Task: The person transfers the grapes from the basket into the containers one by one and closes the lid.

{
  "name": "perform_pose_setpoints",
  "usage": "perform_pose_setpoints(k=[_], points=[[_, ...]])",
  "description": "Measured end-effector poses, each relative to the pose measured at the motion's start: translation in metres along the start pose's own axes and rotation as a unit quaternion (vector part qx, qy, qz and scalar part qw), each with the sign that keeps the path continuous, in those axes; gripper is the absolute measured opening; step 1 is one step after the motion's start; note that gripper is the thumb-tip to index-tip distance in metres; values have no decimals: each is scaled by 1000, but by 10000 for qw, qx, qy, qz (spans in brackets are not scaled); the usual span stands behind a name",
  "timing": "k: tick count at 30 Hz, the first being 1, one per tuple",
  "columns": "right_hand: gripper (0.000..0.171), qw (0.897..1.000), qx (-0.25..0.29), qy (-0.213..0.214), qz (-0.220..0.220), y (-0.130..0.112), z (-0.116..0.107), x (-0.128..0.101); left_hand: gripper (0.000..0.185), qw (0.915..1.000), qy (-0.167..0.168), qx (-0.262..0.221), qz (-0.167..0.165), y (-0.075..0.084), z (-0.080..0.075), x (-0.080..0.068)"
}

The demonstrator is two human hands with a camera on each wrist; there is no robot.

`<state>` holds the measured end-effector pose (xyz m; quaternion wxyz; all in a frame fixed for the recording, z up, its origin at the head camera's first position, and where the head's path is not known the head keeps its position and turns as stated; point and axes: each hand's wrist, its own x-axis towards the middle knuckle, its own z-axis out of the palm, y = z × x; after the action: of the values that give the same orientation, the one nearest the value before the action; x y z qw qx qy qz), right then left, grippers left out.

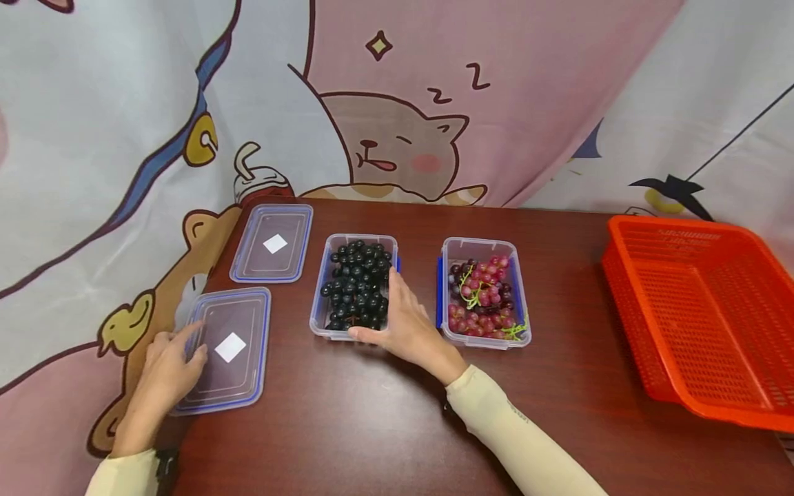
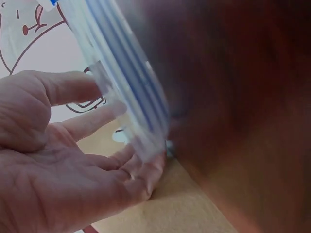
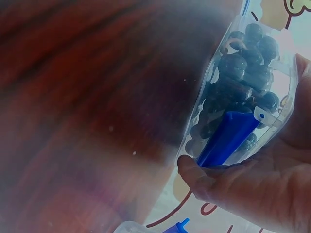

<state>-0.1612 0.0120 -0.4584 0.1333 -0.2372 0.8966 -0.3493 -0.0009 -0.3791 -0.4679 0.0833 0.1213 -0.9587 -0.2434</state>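
Note:
At the left, a clear lid with a blue seal and a white label [image 1: 248, 375] lies by the table's edge. My left hand [image 1: 170, 368] holds it by its left side, thumb and index finger over the rim; the curled lower fingers [image 2: 141, 179] meet its corner in the left wrist view. Centrally stands a clear plastic container [image 1: 318, 313] full of black grapes [image 1: 356, 282]. My right hand [image 1: 406, 324] grips its near right corner, thumb along the near wall and fingers along the right side. Its blue latch [image 3: 228, 138] hangs open beside the palm in the right wrist view.
A second labelled lid [image 1: 273, 269] lies behind the first. Right of the hand, another clear container [image 1: 522, 303] holds red and dark grapes [image 1: 480, 296], its blue latch hanging out. An orange plastic basket [image 1: 657, 358] stands at the far right. A cartoon-printed curtain [image 1: 527, 103] borders the table.

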Motion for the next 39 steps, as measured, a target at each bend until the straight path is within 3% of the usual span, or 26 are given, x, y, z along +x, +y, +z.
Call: perform_pose_setpoints(k=[4, 9, 16, 22, 27, 32, 39], points=[[141, 10000, -1, 8, 19, 0, 0, -1, 40, 9993, 104, -113, 334, -8, 0, 1], [141, 10000, 11, 14, 41, 0, 0, -1, 47, 9983, -99, -230, 519, -13, -1, 2], [140, 10000, 1, -27, 90, 1, 0, 0, 49, 9962, -481, -646, 331, -11, -3, 1], [140, 9999, 63, 5, 87, 0, 0, -1, 52, 9957, -183, -824, 373, -3, -4, 3], [140, 10000, 62, 14, 27, -1, 2, -1, 51, 9953, -140, -904, 329, -1, -5, 2], [140, 10000, 94, 0, -2, 1, 4, 0, 51, 9901, -231, -1368, 222, -2, -7, 0], [137, 9999, 145, -12, 0, 1, 3, -1, 51, 9798, -403, -1924, 375, -1, -12, 0]])
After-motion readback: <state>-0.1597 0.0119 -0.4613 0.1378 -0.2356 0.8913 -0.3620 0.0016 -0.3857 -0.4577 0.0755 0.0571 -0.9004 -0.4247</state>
